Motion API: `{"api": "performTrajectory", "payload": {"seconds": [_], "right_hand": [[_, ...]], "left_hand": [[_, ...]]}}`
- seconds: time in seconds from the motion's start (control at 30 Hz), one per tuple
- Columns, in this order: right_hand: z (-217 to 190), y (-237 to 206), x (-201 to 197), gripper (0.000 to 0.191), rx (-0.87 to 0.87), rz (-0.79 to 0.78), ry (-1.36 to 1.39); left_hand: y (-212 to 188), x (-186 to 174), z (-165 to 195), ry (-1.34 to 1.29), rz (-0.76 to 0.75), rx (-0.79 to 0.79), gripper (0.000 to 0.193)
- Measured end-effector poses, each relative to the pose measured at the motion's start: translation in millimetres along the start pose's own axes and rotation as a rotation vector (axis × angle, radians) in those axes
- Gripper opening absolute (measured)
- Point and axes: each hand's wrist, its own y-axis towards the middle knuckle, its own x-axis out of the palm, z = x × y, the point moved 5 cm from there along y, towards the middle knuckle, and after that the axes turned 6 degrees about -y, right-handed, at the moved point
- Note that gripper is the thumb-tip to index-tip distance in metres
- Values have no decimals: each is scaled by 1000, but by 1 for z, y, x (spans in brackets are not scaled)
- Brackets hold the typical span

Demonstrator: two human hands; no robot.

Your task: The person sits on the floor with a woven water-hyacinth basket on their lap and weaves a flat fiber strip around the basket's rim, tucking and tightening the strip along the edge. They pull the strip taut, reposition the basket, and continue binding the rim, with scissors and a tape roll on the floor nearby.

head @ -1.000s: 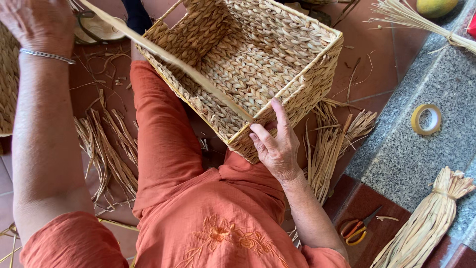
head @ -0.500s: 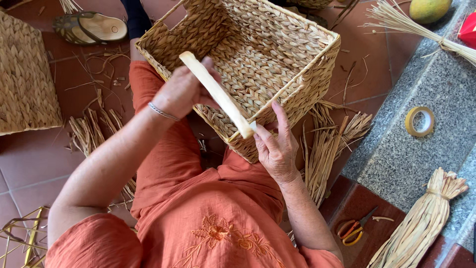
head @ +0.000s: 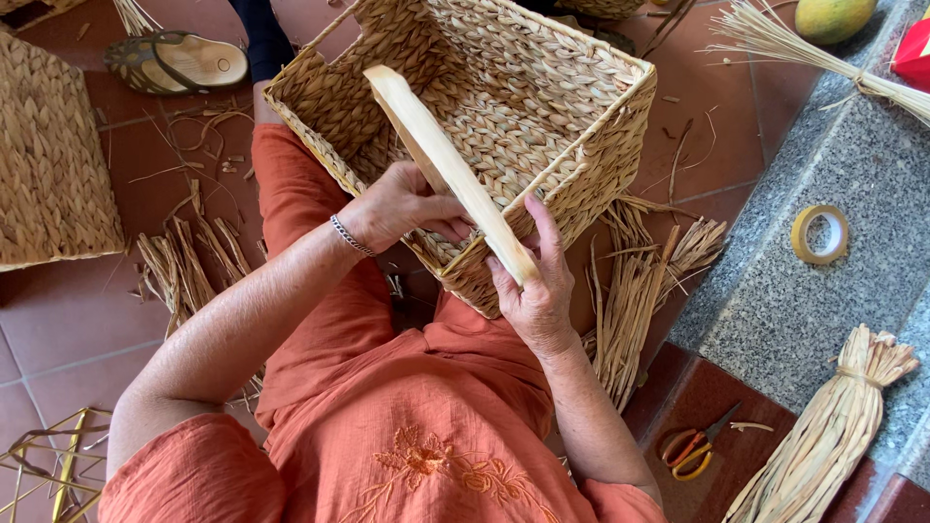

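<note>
- At the far left we see a flat woven panel [head: 53, 165] lying on the red tile floor [head: 68, 329]; a sandal [head: 179, 63] rests beyond it; loose dried straw strands [head: 179, 266] lie scattered beside our leg.
- Our left hand [head: 402, 205], with a bracelet at the wrist, is curled closed around the middle of a pale flat strip [head: 446, 165]; the fingers fold onto the strip's underside.
- The strip runs slantwise from the basket's open mouth down to its near corner; it lies across the woven basket [head: 562, 116], which sits tilted on our lap in orange cloth.
- Our right hand [head: 533, 286] pinches the strip's lower end against the basket's near corner; the thumb presses on top, the fingers lie half-open along the weave.
- Further right more straw [head: 635, 291] lies on the floor; orange-handled scissors [head: 690, 450] rest on a tile; a tape roll [head: 820, 233] sits on the grey stone step [head: 775, 320]; a tied straw bundle [head: 823, 436] leans at its edge.
</note>
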Motion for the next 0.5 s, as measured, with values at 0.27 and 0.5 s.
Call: {"api": "performTrajectory", "payload": {"seconds": [0.27,0.5], "right_hand": [[-7,5,-4,28,-43,28,-10],[-11,9,-5,42,-59,68,59]], "left_hand": [[7,2,-1,22,33,-38,17],[6,10,-8,-29,-67,-42,17]]}}
